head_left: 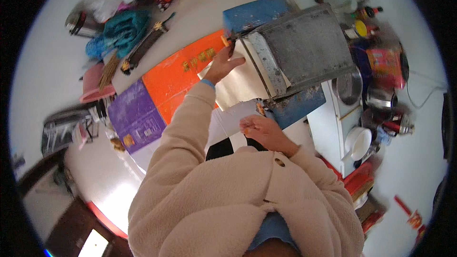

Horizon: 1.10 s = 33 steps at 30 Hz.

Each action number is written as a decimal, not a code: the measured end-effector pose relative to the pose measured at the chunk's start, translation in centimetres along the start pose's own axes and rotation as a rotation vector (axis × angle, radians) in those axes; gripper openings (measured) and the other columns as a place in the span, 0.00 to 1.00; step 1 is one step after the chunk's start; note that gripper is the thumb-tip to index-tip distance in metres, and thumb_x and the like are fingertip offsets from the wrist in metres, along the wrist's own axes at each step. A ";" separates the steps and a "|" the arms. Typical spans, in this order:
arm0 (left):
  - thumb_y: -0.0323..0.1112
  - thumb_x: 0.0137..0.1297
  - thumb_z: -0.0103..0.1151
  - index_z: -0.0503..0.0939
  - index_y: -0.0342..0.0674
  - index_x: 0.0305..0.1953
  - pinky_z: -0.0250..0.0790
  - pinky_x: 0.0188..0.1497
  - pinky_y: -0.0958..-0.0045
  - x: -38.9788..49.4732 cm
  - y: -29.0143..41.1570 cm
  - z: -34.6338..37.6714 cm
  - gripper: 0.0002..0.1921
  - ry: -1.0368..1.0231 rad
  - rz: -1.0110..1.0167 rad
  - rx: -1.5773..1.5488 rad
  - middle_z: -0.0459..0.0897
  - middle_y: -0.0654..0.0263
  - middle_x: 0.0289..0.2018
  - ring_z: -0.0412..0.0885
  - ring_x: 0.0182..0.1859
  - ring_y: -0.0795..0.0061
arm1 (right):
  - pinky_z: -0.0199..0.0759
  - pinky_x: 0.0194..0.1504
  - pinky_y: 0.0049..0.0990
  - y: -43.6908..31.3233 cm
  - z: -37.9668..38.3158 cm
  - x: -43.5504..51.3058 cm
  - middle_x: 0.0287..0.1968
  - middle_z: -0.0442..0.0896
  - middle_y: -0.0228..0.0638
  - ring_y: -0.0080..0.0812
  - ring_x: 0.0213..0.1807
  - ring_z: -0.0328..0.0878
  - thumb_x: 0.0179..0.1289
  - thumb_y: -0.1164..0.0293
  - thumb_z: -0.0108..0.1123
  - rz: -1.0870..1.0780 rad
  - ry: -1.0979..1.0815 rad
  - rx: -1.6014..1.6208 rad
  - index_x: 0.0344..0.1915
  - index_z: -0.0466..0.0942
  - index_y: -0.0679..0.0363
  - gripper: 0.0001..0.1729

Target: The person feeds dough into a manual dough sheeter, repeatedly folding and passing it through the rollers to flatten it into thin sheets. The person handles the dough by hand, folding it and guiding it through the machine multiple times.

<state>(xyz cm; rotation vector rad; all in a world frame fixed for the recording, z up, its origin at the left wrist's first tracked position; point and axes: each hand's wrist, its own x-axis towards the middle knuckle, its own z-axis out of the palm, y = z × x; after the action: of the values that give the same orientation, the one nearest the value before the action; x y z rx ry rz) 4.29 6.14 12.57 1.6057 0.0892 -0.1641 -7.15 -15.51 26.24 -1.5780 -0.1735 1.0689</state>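
Note:
A pale, smooth sheet, apparently dough, (237,82) lies at the rollers of a metal sheeting machine with blue side housings (303,107) and a grey top plate (307,43). Over the sheet's far left edge reaches my left hand (224,65), thumb spread, fingertips beside a small orange knob (225,40); whether they touch it is unclear. My right hand (266,132) is just below a second orange knob (261,109) at the machine's near side. Its fingers are partly curled and blurred, and what lies inside them is hidden.
Flattened orange (178,75) and purple (135,117) cardboard lies left of the machine. A white cabinet (326,128) stands at its right, with metal bowls (347,85) and a white pan (358,143). A pink bucket (96,82), a broom (110,71) and a teal cloth (126,30) are at the upper left.

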 end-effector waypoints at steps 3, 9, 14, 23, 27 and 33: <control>0.44 0.60 0.64 0.74 0.31 0.55 0.67 0.54 0.71 -0.3 4.2 -1.8 0.27 -0.208 -0.210 0.098 0.79 0.60 0.48 0.76 0.51 0.72 | 0.71 0.52 0.30 7.2 3.6 3.9 0.45 0.78 0.44 0.35 0.49 0.76 0.63 0.64 0.61 0.023 0.427 -0.132 0.51 0.72 0.68 0.23; 0.49 0.60 0.63 0.81 0.36 0.44 0.67 0.38 0.76 0.8 6.3 -4.0 0.21 -0.455 -0.296 0.173 0.81 0.70 0.33 0.75 0.36 0.81 | 0.67 0.54 0.33 10.4 4.5 9.6 0.53 0.74 0.48 0.35 0.54 0.72 0.57 0.53 0.66 0.090 0.875 0.080 0.56 0.67 0.69 0.37; 0.46 0.60 0.63 0.79 0.36 0.50 0.70 0.40 0.75 0.3 11.8 -3.1 0.23 -0.458 -0.247 0.154 0.83 0.67 0.39 0.79 0.38 0.77 | 0.65 0.54 0.30 7.6 6.2 9.6 0.56 0.72 0.41 0.30 0.53 0.71 0.63 0.50 0.60 -0.234 0.742 0.662 0.60 0.63 0.68 0.38; 0.47 0.57 0.65 0.78 0.38 0.50 0.72 0.42 0.74 2.7 9.3 -3.7 0.24 -0.527 -0.364 0.157 0.82 0.65 0.41 0.79 0.39 0.77 | 0.66 0.59 0.29 -1.6 4.6 10.0 0.56 0.74 0.36 0.32 0.57 0.72 0.69 0.53 0.53 -0.378 0.699 1.365 0.59 0.66 0.64 0.30; 0.41 0.55 0.68 0.78 0.37 0.50 0.72 0.43 0.74 2.5 11.3 -2.5 0.23 -0.585 -0.406 0.181 0.82 0.65 0.41 0.79 0.40 0.77 | 0.64 0.61 0.33 0.8 4.2 11.5 0.59 0.71 0.37 0.34 0.60 0.70 0.72 0.52 0.45 -0.397 0.738 1.268 0.61 0.64 0.64 0.30; 0.36 0.56 0.67 0.77 0.35 0.50 0.72 0.43 0.75 2.5 7.7 -2.6 0.21 -0.562 -0.386 -0.063 0.82 0.66 0.40 0.80 0.41 0.77 | 0.68 0.57 0.31 -0.9 5.3 10.6 0.56 0.74 0.37 0.32 0.57 0.73 0.71 0.59 0.51 -0.338 0.904 1.189 0.59 0.66 0.65 0.25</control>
<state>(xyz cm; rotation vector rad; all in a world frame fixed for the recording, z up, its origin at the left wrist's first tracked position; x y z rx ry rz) 8.10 8.33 19.81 1.4142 -0.0326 -0.8933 -4.44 -4.80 21.76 -0.7326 0.6771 0.0109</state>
